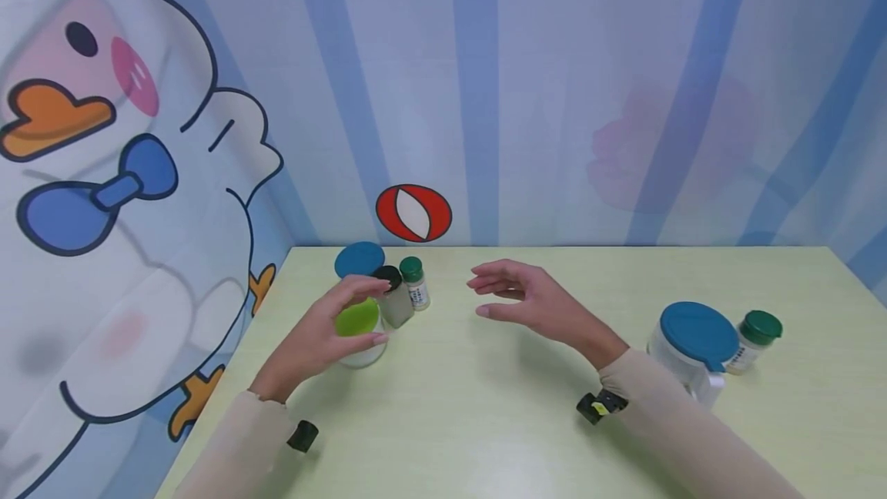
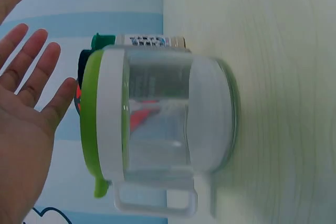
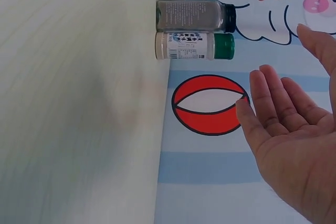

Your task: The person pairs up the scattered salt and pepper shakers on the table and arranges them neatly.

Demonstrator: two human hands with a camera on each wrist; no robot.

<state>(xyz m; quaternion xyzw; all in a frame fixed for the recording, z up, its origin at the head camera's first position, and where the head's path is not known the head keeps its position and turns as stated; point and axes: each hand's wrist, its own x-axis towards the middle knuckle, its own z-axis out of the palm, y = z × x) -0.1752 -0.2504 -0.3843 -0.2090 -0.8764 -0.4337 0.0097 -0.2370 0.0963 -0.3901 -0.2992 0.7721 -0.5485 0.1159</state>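
My left hand (image 1: 320, 333) is held above and beside a clear jar with a lime-green lid (image 1: 357, 319), its fingers spread and nothing in its grasp. In the left wrist view the jar (image 2: 157, 114) shows a white collar and a white handle. Right behind it stand a glass bottle with a black cap (image 1: 396, 303) and a small shaker with a green cap (image 1: 416, 287); a blue-lidded container (image 1: 359, 259) is partly hidden at their left. Over the middle of the table hovers my right hand (image 1: 530, 295), empty, fingers loosely bent, to the right of the green-capped shaker.
Near the right forearm stand a blue-lidded jar with a handle (image 1: 696, 337) and another green-capped shaker (image 1: 755, 341). The pale table (image 1: 443, 422) meets a striped blue backdrop (image 1: 540, 98) along its far edge. A cartoon duck is printed on the left.
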